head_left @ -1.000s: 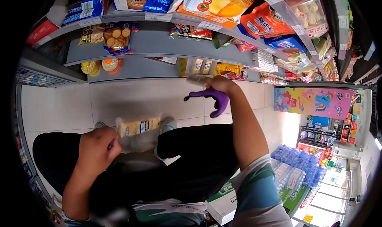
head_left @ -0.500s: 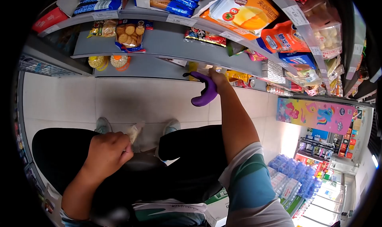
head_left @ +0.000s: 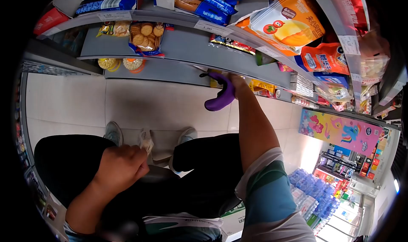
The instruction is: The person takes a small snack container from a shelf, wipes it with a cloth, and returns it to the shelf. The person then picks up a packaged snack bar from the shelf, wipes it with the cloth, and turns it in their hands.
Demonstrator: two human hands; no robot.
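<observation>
My left hand (head_left: pixel 121 167) is curled into a fist above my left knee. A clear plastic packet (head_left: pixel 146 141) with pale contents sticks out by its fingers and seems gripped there. My right hand (head_left: pixel 237 80) reaches into the bottom shelf (head_left: pixel 165 72), its fingers mostly hidden under the shelf above. Against that hand's left side is a curved purple thing (head_left: pixel 222 98) with a black tip; how it is attached or held I cannot tell. Yellow packets (head_left: pixel 263 86) lie just right of the hand.
Higher shelves hold a bag of round biscuits (head_left: pixel 146 37), blue snack packs (head_left: pixel 204 6) and an orange bag (head_left: pixel 289 23). Two round tubs (head_left: pixel 134 64) stand low at left. Pale floor tiles (head_left: pixel 161 97) lie before my shoes. Bottled water packs (head_left: pixel 312 191) are stacked at right.
My view has shifted slightly, so the shelves appear moved right. My left hand sits a little further right and lower. My right hand is slightly deeper under the shelf.
</observation>
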